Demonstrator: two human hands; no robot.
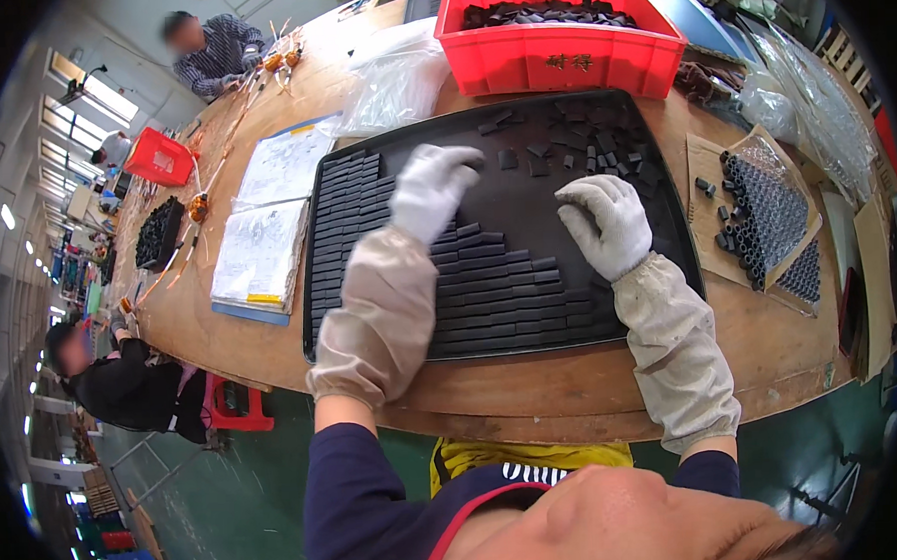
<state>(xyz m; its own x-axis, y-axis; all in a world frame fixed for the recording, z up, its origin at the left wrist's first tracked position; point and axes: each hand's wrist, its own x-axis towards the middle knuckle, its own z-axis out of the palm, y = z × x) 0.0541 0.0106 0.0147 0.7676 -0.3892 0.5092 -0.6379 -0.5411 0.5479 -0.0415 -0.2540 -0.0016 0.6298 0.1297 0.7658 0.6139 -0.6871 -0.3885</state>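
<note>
A large black tray point(537, 204) with a raised rim lies before me on the table. Close rows of short, flat black pieces point(489, 286) fill its left and near side in a stepped outline. Over the tray's middle is my white-gloved left hand point(433, 189), its fingers curled together, dark at the tips; a small piece there cannot be made out. My right hand point(608, 225), gloved too, hovers above the right part with fingers bent toward the thumb; what they hold, if anything, is hidden. Loose black pieces point(606, 158) lie scattered at the tray's far right.
Beyond the tray stands a red bin point(559, 60) of black pieces, beside clear plastic bags point(395, 82). Open paper documents point(260, 213) lie left. On the right, cardboard point(709, 239) bears black tubes point(765, 201) and bubble wrap. Two people point(213, 55) work along the table's left side.
</note>
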